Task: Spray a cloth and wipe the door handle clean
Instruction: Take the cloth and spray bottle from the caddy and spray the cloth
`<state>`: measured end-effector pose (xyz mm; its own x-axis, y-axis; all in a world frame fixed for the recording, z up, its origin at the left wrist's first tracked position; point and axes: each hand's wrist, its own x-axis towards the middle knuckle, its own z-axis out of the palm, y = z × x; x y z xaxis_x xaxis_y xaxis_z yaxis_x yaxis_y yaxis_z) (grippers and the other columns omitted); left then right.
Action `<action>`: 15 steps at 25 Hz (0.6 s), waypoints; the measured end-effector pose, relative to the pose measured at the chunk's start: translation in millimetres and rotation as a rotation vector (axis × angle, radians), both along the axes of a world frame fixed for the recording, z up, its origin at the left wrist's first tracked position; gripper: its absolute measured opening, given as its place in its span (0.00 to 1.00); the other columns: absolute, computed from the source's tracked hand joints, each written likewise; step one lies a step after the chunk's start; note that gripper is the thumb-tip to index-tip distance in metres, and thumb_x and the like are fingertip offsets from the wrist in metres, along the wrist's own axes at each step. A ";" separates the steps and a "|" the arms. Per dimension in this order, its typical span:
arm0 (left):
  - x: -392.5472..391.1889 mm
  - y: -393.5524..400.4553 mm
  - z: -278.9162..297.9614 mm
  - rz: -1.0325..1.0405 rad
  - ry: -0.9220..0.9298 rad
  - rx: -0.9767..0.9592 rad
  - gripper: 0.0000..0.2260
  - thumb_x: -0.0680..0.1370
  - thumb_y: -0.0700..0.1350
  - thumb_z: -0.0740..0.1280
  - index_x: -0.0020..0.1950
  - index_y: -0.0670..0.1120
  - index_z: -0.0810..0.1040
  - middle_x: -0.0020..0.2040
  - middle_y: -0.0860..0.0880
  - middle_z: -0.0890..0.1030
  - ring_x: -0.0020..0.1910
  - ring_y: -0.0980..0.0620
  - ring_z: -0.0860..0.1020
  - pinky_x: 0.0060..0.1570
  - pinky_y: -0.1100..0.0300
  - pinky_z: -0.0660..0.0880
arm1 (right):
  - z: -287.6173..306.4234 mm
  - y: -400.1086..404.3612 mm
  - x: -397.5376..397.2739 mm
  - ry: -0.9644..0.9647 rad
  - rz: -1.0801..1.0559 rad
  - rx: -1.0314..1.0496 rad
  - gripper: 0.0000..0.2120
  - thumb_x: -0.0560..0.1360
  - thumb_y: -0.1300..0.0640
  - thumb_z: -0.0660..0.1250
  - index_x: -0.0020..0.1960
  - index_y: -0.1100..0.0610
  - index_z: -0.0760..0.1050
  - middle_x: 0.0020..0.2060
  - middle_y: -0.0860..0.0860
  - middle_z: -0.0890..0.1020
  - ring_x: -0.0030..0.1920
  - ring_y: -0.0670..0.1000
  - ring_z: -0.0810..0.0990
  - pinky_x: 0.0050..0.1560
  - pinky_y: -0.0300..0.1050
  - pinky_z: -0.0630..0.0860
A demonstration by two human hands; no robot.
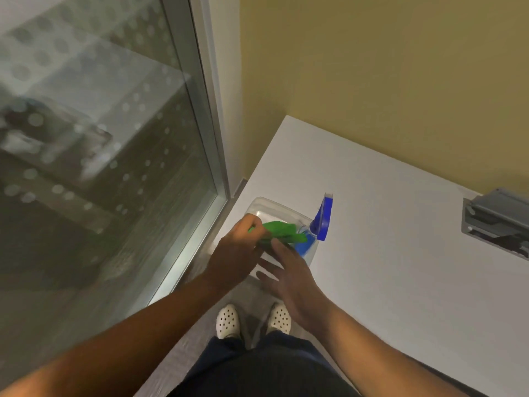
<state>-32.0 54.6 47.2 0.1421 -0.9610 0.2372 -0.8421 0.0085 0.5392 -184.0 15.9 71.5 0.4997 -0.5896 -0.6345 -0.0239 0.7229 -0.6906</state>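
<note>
A green cloth (282, 232) sits folded over a clear plastic tub (264, 206) on the floor by the corner. My left hand (239, 252) pinches the cloth's left end. My right hand (292, 275) hovers just right of it, fingers spread, holding nothing; whether a fingertip touches the cloth I cannot tell. A spray bottle with a blue trigger head (322, 220) and blue liquid stands in the tub's right end, partly behind the cloth. A grey metal door fitting (496, 222) shows on the white door at the right edge.
A glass panel with dot pattern (94, 138) in a metal frame (213, 116) fills the left. A yellow wall (372, 67) stands ahead. The white door (400, 267) spans the right. My feet in white perforated shoes (227, 320) stand on grey floor below the tub.
</note>
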 end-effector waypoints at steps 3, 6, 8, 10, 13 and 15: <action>-11.3 28.9 8.3 0.032 0.243 0.240 0.17 0.83 0.49 0.67 0.70 0.47 0.80 0.71 0.46 0.79 0.67 0.47 0.80 0.66 0.68 0.74 | 8.2 -11.2 16.5 -0.061 -0.194 0.095 0.17 0.84 0.46 0.69 0.67 0.56 0.77 0.60 0.57 0.87 0.61 0.59 0.88 0.66 0.59 0.83; -22.0 58.1 2.2 0.079 0.293 0.063 0.15 0.78 0.42 0.72 0.64 0.43 0.81 0.67 0.44 0.79 0.66 0.48 0.80 0.64 0.61 0.79 | 3.0 -15.0 16.3 0.001 -0.249 0.076 0.09 0.88 0.61 0.64 0.68 0.56 0.77 0.63 0.62 0.85 0.62 0.62 0.86 0.64 0.62 0.83; -31.0 68.6 -4.4 0.426 0.670 0.036 0.14 0.76 0.46 0.71 0.61 0.47 0.77 0.63 0.48 0.79 0.61 0.51 0.80 0.58 0.60 0.80 | -0.7 -14.2 12.8 -0.040 -0.270 0.113 0.14 0.87 0.66 0.63 0.71 0.57 0.76 0.65 0.62 0.84 0.65 0.63 0.84 0.65 0.62 0.82; -29.4 59.5 -3.6 0.644 1.299 0.217 0.21 0.79 0.61 0.68 0.63 0.47 0.78 0.63 0.42 0.83 0.60 0.47 0.83 0.57 0.54 0.79 | -3.5 -11.4 11.0 -0.075 -0.298 0.157 0.16 0.86 0.68 0.63 0.73 0.58 0.74 0.68 0.64 0.82 0.68 0.65 0.82 0.67 0.64 0.80; -8.6 36.0 -1.0 0.498 2.022 0.382 0.37 0.80 0.71 0.58 0.71 0.42 0.81 0.69 0.36 0.83 0.65 0.39 0.82 0.64 0.44 0.78 | -8.0 -3.9 8.5 -0.053 -0.271 0.217 0.14 0.84 0.69 0.64 0.67 0.58 0.76 0.69 0.66 0.80 0.71 0.70 0.78 0.73 0.77 0.71; 3.7 15.1 6.0 0.437 2.065 0.354 0.34 0.84 0.67 0.55 0.72 0.41 0.81 0.70 0.36 0.82 0.68 0.39 0.82 0.67 0.45 0.79 | -12.1 1.0 2.7 -0.059 -0.238 0.232 0.14 0.83 0.70 0.64 0.65 0.57 0.77 0.67 0.64 0.82 0.70 0.69 0.79 0.74 0.78 0.69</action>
